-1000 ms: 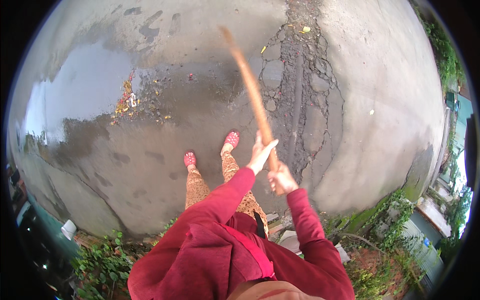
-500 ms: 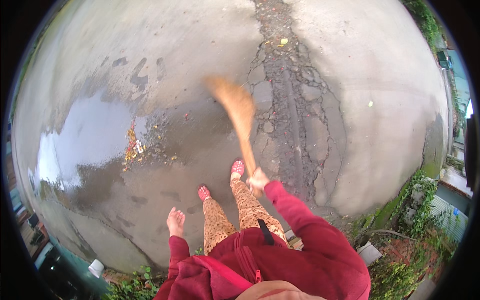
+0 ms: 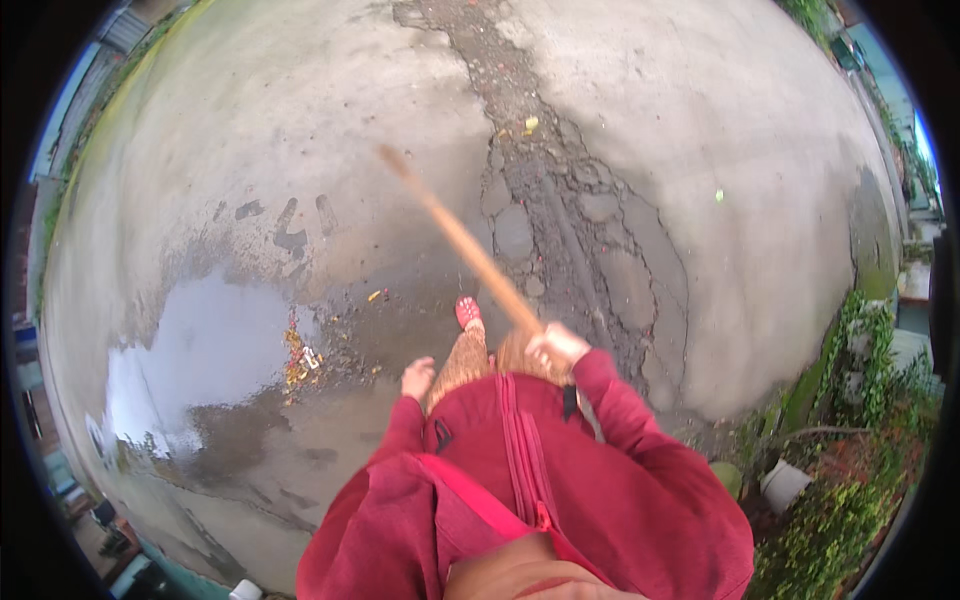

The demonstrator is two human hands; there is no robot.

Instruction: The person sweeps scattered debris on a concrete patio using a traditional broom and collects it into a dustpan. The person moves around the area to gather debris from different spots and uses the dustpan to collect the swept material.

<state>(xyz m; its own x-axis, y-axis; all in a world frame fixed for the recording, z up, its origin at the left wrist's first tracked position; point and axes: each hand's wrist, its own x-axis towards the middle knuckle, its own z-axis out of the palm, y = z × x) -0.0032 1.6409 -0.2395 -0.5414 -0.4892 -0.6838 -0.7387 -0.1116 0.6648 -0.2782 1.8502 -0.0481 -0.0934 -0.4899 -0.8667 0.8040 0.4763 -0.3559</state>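
My right hand (image 3: 556,348) is closed round the end of a light-brown broom (image 3: 465,245). It points up and to the left over the wet ground, showing as a narrow strip with a blurred far tip. Beside my left thigh hangs my left hand (image 3: 418,378), loosely open and holding nothing. A small heap of litter (image 3: 298,358), with yellow and red bits and a white scrap, lies left of my feet at the edge of a puddle (image 3: 205,335). One red shoe (image 3: 467,311) shows; the other foot is hidden.
A cracked, broken strip of pavement (image 3: 545,200) runs away from me, with a yellow leaf (image 3: 531,124) on it. Plants and rubble (image 3: 835,510) border the right side, near a pale container (image 3: 784,487). Wet concrete (image 3: 330,180) spreads ahead.
The broom has swung from showing its wide bristle fan to a narrow strip, its tip now further left. My left hand has come in toward my thigh. The litter heap sits lower in view.
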